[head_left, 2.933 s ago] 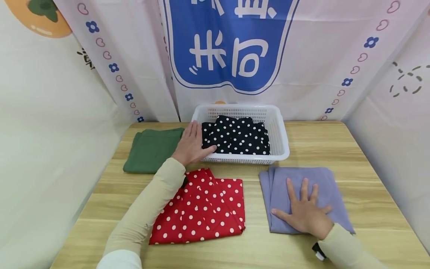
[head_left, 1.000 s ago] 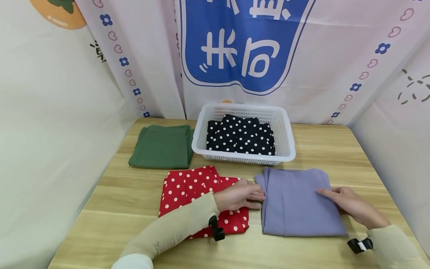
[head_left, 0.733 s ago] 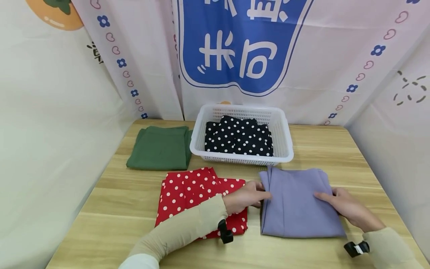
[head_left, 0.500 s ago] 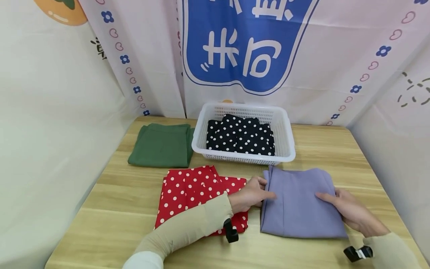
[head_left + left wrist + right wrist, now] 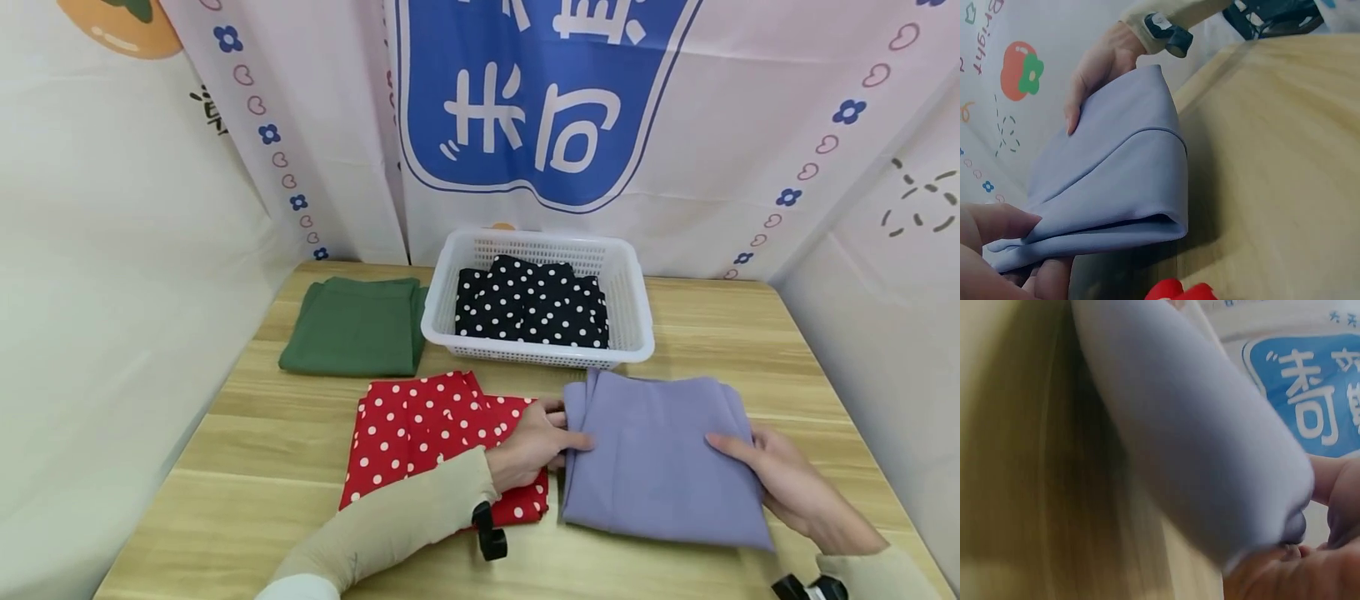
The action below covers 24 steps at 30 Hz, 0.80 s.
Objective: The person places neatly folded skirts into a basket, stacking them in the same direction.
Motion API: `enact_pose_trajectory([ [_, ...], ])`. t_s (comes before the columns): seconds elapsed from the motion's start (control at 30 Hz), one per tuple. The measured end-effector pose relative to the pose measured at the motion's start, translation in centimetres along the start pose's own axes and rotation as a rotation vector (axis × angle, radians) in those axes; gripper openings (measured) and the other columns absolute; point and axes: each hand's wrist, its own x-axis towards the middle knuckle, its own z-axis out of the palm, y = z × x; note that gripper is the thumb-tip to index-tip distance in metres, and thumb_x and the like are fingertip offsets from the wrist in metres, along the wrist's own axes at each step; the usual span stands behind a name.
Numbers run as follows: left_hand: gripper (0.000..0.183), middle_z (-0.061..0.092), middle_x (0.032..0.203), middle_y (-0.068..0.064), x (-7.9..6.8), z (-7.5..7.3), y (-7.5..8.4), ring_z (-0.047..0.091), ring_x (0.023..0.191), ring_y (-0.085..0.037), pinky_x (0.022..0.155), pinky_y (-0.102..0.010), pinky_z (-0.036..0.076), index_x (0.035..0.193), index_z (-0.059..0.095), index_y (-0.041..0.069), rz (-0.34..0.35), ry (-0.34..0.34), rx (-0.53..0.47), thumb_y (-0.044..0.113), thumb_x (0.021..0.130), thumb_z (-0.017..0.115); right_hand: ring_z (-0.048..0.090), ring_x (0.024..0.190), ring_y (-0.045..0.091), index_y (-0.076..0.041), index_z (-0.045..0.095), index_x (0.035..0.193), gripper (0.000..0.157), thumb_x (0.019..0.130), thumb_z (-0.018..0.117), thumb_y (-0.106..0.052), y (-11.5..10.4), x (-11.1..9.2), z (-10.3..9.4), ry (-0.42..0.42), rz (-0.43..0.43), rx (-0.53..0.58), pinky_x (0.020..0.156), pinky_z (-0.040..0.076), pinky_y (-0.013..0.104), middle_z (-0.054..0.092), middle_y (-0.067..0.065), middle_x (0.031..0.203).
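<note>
A folded lavender cloth is held between both hands at the right front of the table. My left hand pinches its left edge, thumb on top and fingers underneath. On the opposite edge, my right hand grips with its thumb over the top. In the left wrist view, the folded layers of the lavender cloth show, with a shadow on the wood below them. The right wrist view has the cloth tilted and raised off the table, the right hand at its lower end.
A white plastic basket at the back holds a folded black polka-dot cloth. To its left lies a folded green cloth. A folded red polka-dot cloth lies under the left forearm. Fabric walls surround the wooden table.
The left hand has come from the basket's side to the lavender cloth. My right hand, earlier spread flat on it, now grips its right edge. The cloth has lifted and shifted slightly left.
</note>
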Motion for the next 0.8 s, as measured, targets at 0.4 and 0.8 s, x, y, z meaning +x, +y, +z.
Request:
enact_pose_trajectory([
  [0.4, 0.046, 0.070, 0.117, -0.008, -5.5, -2.1, 4.3, 0.071, 0.098, -0.024, 0.081, -0.044, 0.060, 0.126, 0.060, 0.014, 0.068, -0.141, 0.004, 0.006, 0.083, 0.074, 0.070, 0.101, 0.024, -0.009, 0.035, 0.134, 0.034, 0.104, 0.043, -0.021, -3.4, -4.0, 1.9, -0.091, -0.092, 0.060, 0.084, 0.059, 0.045, 0.071, 0.002, 0.112],
  [0.8, 0.048, 0.067, 0.125, -0.014, -5.8, -5.2, 12.6, 0.071, 0.100, -0.023, 0.087, -0.043, 0.058, 0.128, 0.057, 0.008, 0.246, -0.047, -0.002, -0.003, 0.083, 0.070, 0.071, 0.095, 0.014, 0.008, 0.031, 0.138, 0.058, 0.097, 0.059, -0.022, -13.2, -0.2, 3.3, 0.008, -0.187, 0.003, 0.081, 0.060, 0.033, 0.072, -0.002, 0.104],
])
